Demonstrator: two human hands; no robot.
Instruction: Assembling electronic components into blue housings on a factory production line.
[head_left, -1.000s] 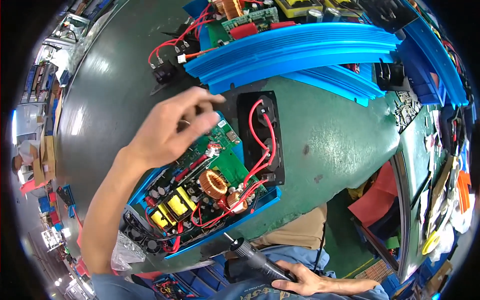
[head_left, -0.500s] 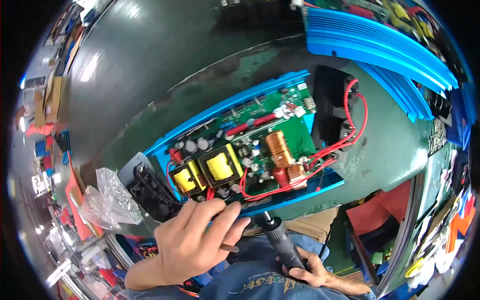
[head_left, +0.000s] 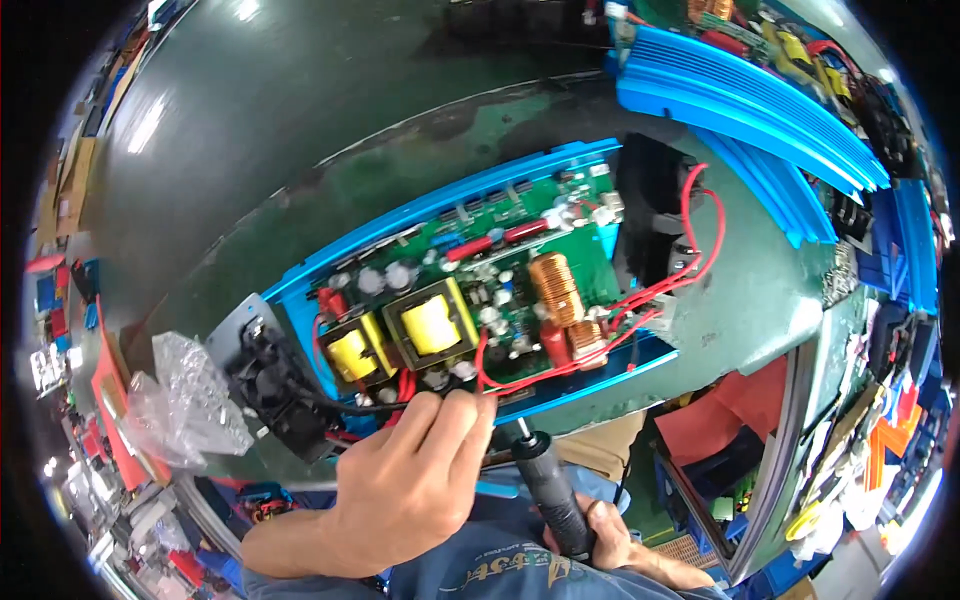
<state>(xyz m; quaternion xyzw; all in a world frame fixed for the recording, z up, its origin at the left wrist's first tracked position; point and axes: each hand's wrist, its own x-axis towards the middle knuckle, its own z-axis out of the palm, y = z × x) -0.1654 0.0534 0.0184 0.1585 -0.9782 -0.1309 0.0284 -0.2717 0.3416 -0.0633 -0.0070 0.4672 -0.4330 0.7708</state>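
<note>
A blue metal housing (head_left: 590,379) lies open at the middle of the bench, slanting up to the right, with a green circuit board (head_left: 590,262) inside. My left hand (head_left: 405,485) is at its near wall, fingers bent and pressed together by the edge; whatever they pinch is hidden behind the knuckles. In my right hand (head_left: 608,535) is a black electric screwdriver (head_left: 552,490), its bit pointing up close to that near wall, just right of my left fingers. Two yellow-wrapped transformers (head_left: 433,325) and a copper coil (head_left: 556,288) stand on the board.
Red wires (head_left: 716,215) loop from the board to a black end panel (head_left: 650,215). Another black part with a cable (head_left: 285,390) sits at the left end, beside a clear plastic bag (head_left: 190,400). Blue housing pieces (head_left: 740,105) are stacked at the far right. An open drawer (head_left: 735,430) lies near right.
My left hand has moved slightly right and its fingers have closed together at the near wall. The screwdriver remains in my right hand. The whole view has shifted a little.
</note>
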